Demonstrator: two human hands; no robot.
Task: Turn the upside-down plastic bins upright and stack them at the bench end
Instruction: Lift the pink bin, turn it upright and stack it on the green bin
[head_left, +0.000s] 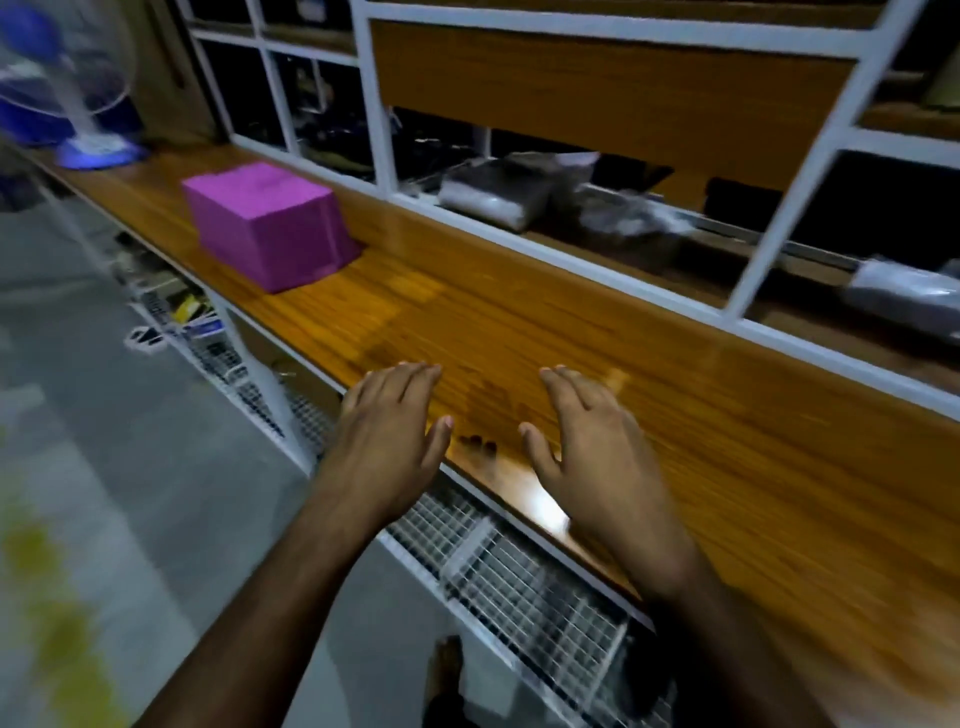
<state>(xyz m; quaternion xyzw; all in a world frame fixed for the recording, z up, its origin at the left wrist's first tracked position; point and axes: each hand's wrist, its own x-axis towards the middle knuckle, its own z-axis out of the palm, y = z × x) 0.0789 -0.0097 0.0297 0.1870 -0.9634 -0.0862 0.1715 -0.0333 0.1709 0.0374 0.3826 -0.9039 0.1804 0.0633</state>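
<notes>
The left hand (387, 434) is stretched out flat, palm down, fingers straight and close together, holding nothing; it sits over the front edge of the wooden bench (519, 322). Whether the palm actually touches the wood cannot be told. At 3 o'clock from it, just beside, the right hand (587, 447) is likewise released, fingers extended and slightly spread, thumb pointing inward toward the other thumb, over the bench top. Both forearms run down to about 6 o'clock in the view.

At roughly 11 o'clock from the hands, well apart along the bench, a magenta plastic bin (270, 223) stands upside down, its closed base on top and its flared rim on the wood.

Farther on in the same direction, near the bench's far end at about 10 o'clock, is a blue table fan (78, 98), blurred.

At 12 to 2 o'clock, behind the bench, a white-framed shelving unit (382, 114) holds grey wrapped packages (493, 195); what they contain is unclear.

Below the bench edge, from 6 to 9 o'clock, white wire-mesh baskets (519, 577) hang over a grey floor (78, 415). A bare foot (449, 670) shows at 6 o'clock.
</notes>
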